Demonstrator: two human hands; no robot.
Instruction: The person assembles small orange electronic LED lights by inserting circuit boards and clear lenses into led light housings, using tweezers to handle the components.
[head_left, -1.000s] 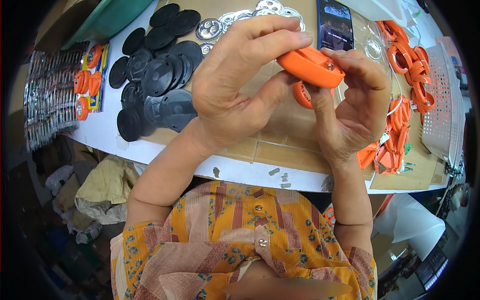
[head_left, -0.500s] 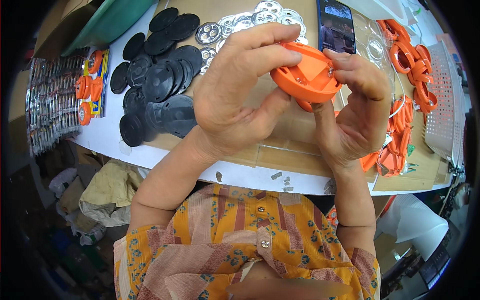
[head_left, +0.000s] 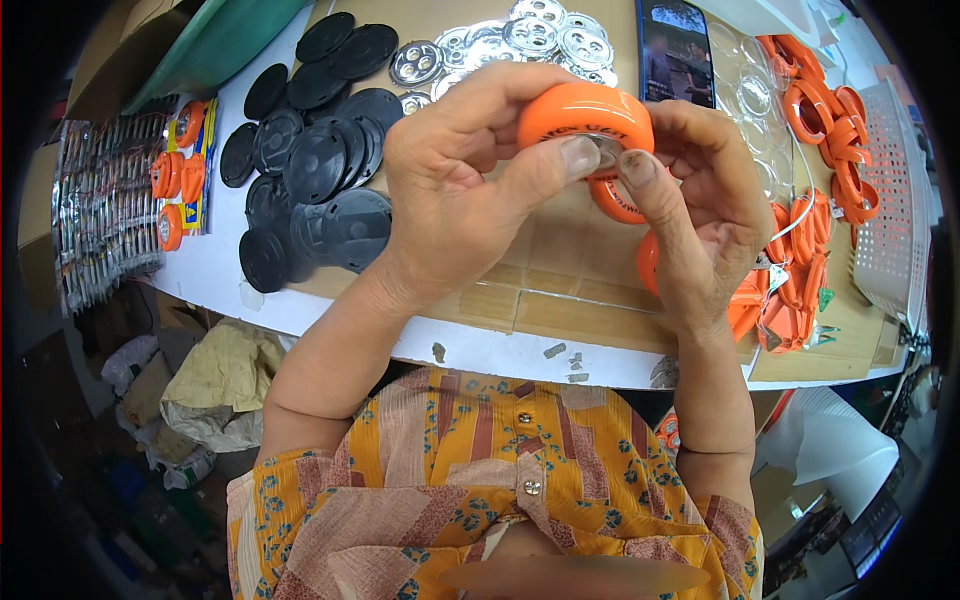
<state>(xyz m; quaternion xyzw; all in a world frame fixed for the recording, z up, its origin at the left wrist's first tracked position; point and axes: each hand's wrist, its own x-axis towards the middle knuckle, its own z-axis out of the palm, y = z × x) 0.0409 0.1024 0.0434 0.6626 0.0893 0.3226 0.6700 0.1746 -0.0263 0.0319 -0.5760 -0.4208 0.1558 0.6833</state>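
Note:
Above the table I hold a round orange plastic housing (head_left: 587, 108) between both hands, its glossy outer side up and its face tilted toward me. My left hand (head_left: 450, 190) grips its left side, with the thumb pressed on the silvery face near the rim. Opposite it, my right hand (head_left: 712, 200) is closed around the right side, its thumb tip also against that face. Much of the face is hidden behind the two thumbs. Beyond and below, another orange housing (head_left: 618, 203) shows between my hands.
Black discs (head_left: 320, 160) lie heaped at the left, silver reflectors (head_left: 530, 35) at the back. A phone (head_left: 677, 60) stands beside clear lenses (head_left: 750, 95). Orange rings (head_left: 850, 140) lie by a white basket (head_left: 888, 190). Packaged pens or similar slim items (head_left: 110, 200) hang at the far left.
The orange housing has been turned over: its open inside faced up before, and now its glossy outer side and silvery face show. Both thumbs have come onto the face.

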